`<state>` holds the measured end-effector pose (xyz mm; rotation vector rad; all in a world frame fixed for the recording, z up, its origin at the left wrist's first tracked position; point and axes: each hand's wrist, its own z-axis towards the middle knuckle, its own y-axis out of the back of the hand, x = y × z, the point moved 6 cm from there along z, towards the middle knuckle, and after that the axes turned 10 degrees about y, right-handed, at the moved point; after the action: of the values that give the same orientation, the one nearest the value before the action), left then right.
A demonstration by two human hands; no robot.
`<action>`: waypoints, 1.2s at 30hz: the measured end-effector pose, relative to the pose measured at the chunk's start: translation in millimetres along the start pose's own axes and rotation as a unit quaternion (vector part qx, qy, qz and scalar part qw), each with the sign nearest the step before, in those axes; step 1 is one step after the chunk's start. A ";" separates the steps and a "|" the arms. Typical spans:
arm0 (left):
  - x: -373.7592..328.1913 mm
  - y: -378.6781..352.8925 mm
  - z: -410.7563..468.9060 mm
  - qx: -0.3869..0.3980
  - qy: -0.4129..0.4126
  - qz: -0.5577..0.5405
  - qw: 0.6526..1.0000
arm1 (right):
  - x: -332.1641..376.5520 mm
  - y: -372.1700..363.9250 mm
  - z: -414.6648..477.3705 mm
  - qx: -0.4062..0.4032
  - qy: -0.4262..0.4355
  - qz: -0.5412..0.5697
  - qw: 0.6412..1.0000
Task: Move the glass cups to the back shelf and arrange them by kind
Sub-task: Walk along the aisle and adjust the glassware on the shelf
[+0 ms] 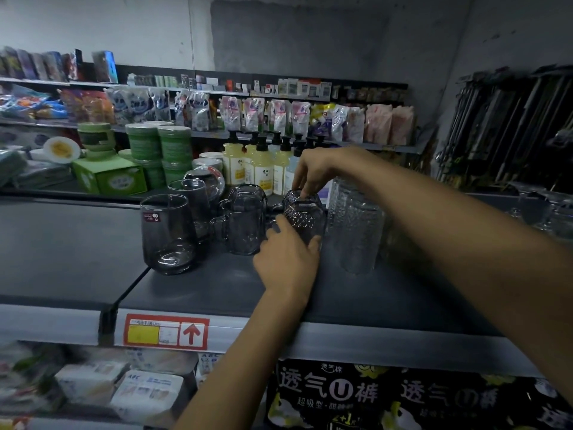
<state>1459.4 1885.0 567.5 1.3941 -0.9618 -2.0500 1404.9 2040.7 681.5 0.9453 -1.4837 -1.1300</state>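
smoky diamond-cut cups (305, 212) stacked, left grip (286, 254) holding the lower, right grip (313, 172) pinching the upper

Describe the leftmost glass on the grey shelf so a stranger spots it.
Above the red price tag, glassware lines the dark grey shelf. The smoky tumbler is the leftmost, at the front. Smooth-walled, unlike the handled mug beside it, it alone shows a red sticker near the rim.

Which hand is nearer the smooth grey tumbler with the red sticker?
Left. The left hand grips the diamond-patterned cup to the right of the tumbler; the right hand holds that cup's top, farther back and right.
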 end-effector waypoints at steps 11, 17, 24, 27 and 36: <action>2.5 -1.2 0.7 0.012 0.018 -0.030 0.999 | 23.8 13.1 -22.7 -0.078 0.036 -0.095 0.992; 11.6 1.9 2.7 0.041 0.033 -0.107 0.993 | 77.1 23.7 -128.1 -0.370 0.105 0.034 0.922; 20.3 10.3 2.0 0.030 0.046 -0.240 0.969 | 58.1 -109.6 -170.4 -0.373 -0.061 0.112 0.919; 19.1 13.3 -0.7 0.033 0.048 -0.255 0.965 | 51.1 -140.8 -160.8 -0.308 -0.095 0.126 0.938; 20.6 12.0 -0.4 0.045 0.051 -0.279 0.958 | 32.7 -156.4 -144.9 -0.271 -0.082 0.164 0.945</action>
<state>1452.2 1862.5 564.5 1.9752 -0.6724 -2.3086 1542.7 1943.2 547.2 0.2170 -1.2919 -1.2906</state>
